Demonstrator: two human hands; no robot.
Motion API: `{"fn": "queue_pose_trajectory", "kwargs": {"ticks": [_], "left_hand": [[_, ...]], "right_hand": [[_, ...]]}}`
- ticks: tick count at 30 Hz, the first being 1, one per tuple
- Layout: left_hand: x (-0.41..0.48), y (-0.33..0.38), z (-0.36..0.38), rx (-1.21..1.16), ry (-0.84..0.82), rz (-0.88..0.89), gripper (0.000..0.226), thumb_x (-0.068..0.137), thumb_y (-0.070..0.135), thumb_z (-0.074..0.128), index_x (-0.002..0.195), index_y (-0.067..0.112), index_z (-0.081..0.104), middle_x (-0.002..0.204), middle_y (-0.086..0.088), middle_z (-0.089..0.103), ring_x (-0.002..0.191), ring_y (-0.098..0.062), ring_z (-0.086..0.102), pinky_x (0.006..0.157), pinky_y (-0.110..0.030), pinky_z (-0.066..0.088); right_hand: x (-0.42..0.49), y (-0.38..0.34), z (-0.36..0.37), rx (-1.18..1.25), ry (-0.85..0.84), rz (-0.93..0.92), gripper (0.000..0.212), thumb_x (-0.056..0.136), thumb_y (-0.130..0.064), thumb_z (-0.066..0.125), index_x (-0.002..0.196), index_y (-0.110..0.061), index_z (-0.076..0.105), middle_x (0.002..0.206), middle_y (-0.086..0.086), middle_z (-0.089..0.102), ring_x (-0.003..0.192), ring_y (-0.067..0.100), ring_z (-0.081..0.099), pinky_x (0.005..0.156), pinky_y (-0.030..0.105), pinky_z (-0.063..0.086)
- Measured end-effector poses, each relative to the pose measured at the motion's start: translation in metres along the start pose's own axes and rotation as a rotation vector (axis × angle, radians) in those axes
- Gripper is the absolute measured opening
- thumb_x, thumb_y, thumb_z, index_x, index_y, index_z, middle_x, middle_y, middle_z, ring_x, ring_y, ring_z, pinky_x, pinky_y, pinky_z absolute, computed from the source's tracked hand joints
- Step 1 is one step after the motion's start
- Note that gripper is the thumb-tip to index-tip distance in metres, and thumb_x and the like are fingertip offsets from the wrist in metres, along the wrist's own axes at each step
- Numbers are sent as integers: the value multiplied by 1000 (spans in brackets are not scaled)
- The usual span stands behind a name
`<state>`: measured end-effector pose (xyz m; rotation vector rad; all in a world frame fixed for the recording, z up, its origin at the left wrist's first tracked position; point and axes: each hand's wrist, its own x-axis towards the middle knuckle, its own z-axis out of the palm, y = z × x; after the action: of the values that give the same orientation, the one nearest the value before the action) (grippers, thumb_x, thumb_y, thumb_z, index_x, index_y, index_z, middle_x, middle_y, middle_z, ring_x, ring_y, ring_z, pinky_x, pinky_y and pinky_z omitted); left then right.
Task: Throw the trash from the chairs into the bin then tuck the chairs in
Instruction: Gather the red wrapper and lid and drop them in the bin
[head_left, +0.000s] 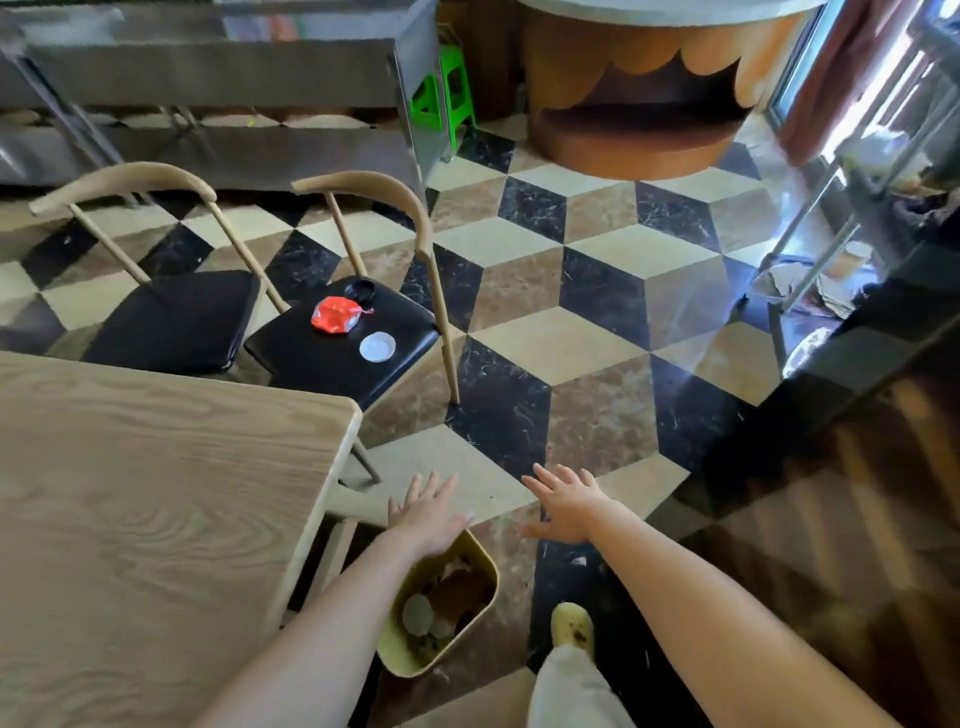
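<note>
Two wooden chairs with black seats stand pulled out past the table's far corner. The right chair (311, 358) carries a crumpled red wrapper (334, 315), a white round lid (377, 346) and a small black cup (362, 291). The left chair (171, 322) has a bare seat. A yellow bin (483, 558) with trash inside stands on the floor by the table leg. My left hand (427, 512) hovers open just above the bin's far rim. My right hand (563, 501) is open over the floor to the right of it. Both hands hold nothing.
A light wooden table (145, 519) fills the lower left. The floor is cube-patterned tile. A steel counter (218, 78) runs along the back, with green stools (447, 93) and an orange round stand (639, 104) beyond. Metal racks (831, 208) line the right side. My foot (571, 623) is beside the bin.
</note>
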<state>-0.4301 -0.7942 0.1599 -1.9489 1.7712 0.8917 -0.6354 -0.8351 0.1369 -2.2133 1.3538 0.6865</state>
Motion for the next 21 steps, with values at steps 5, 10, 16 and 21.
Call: {"fn": "queue_pose_trajectory", "kwargs": {"ticks": [5, 10, 16, 21], "left_hand": [[45, 36, -1, -81, -164, -42, 65, 100, 50, 30, 155, 23, 8, 164, -6, -1, 151, -30, 0, 120, -52, 9], [70, 54, -18, -256, -204, -81, 65, 98, 49, 36, 153, 20, 18, 162, -7, 17, 148, -28, 18, 120, -46, 20], [108, 54, -47, -304, -317, -122, 53, 99, 48, 35, 136, 13, 50, 140, -8, 52, 129, -28, 48, 107, -39, 38], [154, 49, -75, -340, -351, -137, 51, 101, 44, 32, 127, 9, 57, 135, -12, 56, 124, -29, 51, 101, -33, 38]], "right_hand": [[35, 55, -6, -26, -133, -82, 82, 90, -65, 38, 154, -27, 4, 163, 3, -1, 148, 35, 5, 118, 55, 8], [67, 88, -31, -50, -220, -138, 82, 90, -64, 40, 154, -26, 6, 163, 1, 3, 148, 32, 9, 118, 55, 15], [113, 107, -71, -37, -395, -163, 80, 89, -66, 42, 152, -23, 18, 159, 4, 23, 144, 30, 24, 115, 48, 25], [172, 115, -105, -120, -494, -188, 80, 87, -68, 42, 150, -21, 29, 156, 2, 31, 142, 25, 32, 113, 42, 31]]}}
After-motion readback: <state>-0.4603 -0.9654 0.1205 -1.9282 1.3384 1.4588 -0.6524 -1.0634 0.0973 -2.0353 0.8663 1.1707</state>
